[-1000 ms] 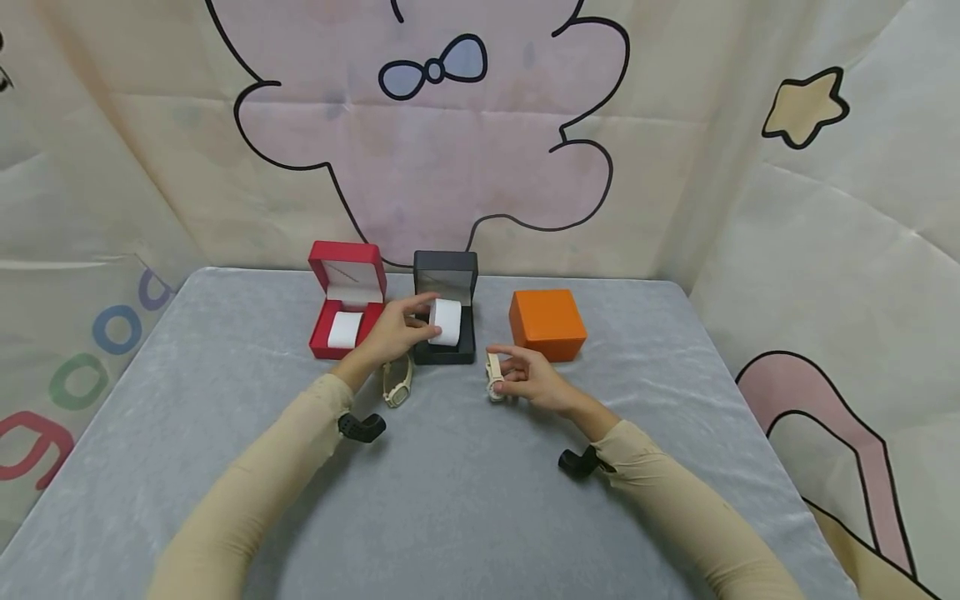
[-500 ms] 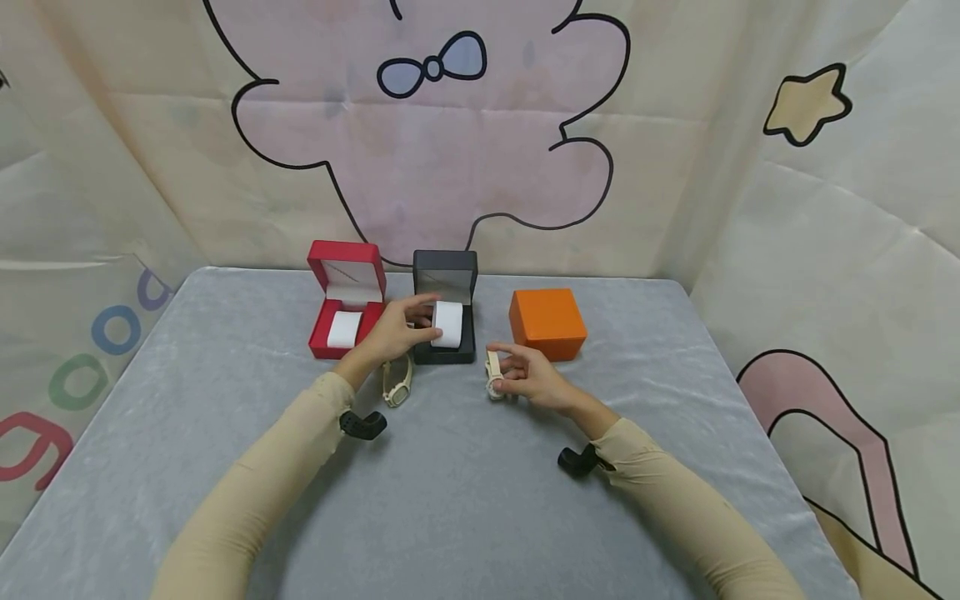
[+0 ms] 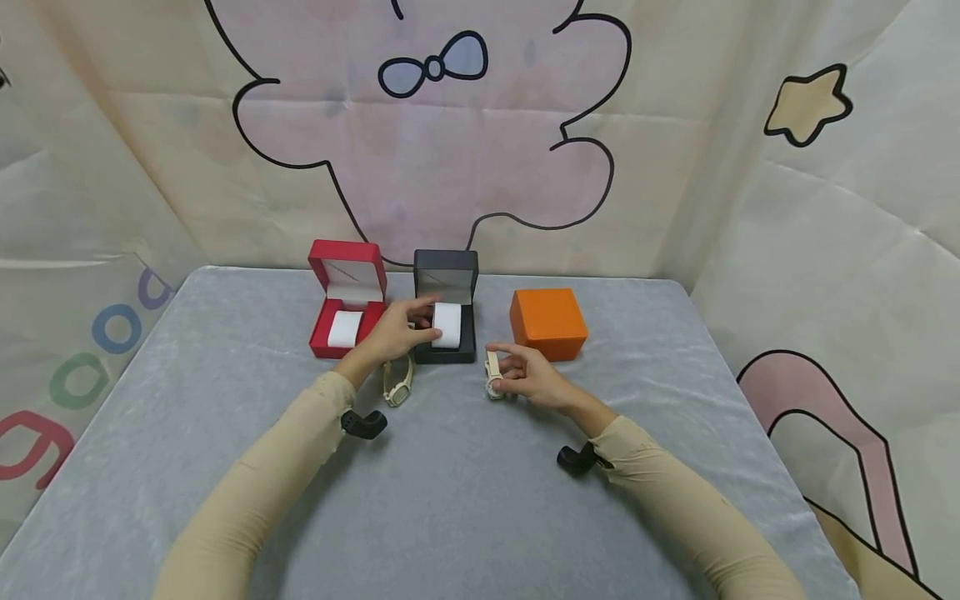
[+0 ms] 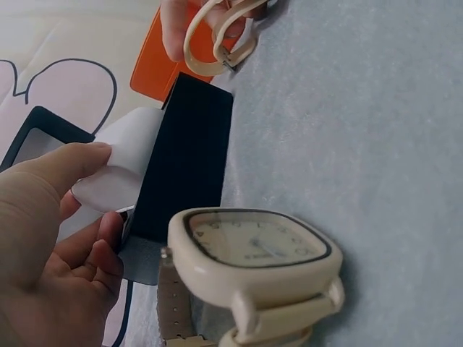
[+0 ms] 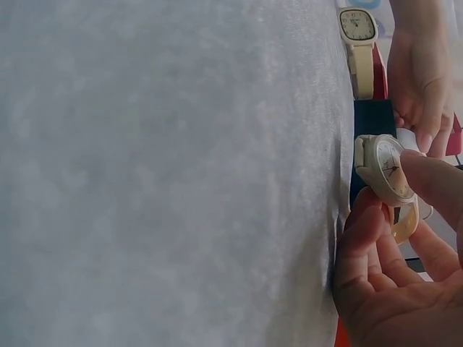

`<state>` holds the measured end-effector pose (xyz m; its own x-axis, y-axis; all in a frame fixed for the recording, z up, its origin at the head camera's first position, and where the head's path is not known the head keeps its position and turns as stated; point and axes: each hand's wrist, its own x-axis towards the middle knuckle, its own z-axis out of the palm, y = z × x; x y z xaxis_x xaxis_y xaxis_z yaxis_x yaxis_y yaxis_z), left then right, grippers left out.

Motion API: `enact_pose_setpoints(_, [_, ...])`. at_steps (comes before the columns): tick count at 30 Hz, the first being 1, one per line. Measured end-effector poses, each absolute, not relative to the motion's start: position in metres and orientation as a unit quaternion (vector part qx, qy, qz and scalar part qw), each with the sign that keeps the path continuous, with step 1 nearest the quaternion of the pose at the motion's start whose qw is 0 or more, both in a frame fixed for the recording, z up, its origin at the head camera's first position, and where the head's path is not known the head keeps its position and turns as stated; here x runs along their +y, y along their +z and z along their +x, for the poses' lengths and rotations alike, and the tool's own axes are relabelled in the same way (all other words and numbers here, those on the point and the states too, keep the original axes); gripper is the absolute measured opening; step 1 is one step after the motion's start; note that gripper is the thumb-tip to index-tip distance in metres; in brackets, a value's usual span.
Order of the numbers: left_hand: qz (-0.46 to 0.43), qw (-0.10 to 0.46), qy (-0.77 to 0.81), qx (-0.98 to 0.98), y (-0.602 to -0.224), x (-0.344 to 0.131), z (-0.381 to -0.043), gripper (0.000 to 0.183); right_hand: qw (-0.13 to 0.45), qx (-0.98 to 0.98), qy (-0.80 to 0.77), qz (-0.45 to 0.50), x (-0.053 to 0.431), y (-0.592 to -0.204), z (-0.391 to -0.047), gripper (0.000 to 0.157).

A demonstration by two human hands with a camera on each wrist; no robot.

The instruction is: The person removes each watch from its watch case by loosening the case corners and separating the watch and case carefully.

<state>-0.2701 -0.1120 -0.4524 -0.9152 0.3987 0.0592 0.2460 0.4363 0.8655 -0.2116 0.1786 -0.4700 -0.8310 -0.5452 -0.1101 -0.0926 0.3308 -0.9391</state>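
My left hand (image 3: 396, 330) grips the white watch cushion (image 3: 447, 326) at the black watch box (image 3: 446, 260), whose lid stands up. In the left wrist view the thumb lies on top of the cushion (image 4: 130, 144) and the other fingers curl below it. To the right, my right hand (image 3: 534, 377) pinches a cream wristwatch (image 3: 491, 367) with a round dial, thumb on the dial side. Its strap (image 4: 206, 47) hangs in a loop in the left wrist view. Another cream wristwatch (image 3: 397, 393), squarer in its case, lies on the cloth below my left hand.
Left of the black box stands an open red watch box (image 3: 348, 254) with a white cushion (image 3: 345, 329) in it. A closed orange box (image 3: 549, 317) sits right of the black one, just behind my right hand. Grey cloth (image 3: 450, 500) covers the table; a printed curtain (image 3: 675, 167) hangs behind.
The white cushion has shifted slightly to the right and now stands straighter, with my left hand still on it. My right hand and its watch have hardly moved.
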Motion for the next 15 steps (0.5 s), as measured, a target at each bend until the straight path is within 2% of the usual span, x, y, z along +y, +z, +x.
enact_pose_setpoints(15, [0.165,0.081,0.452,0.873,-0.4493,-0.1098,-0.2687,0.06,0.198,0.802,-0.519,-0.219,0.1769,-0.4711,-0.2123,0.066])
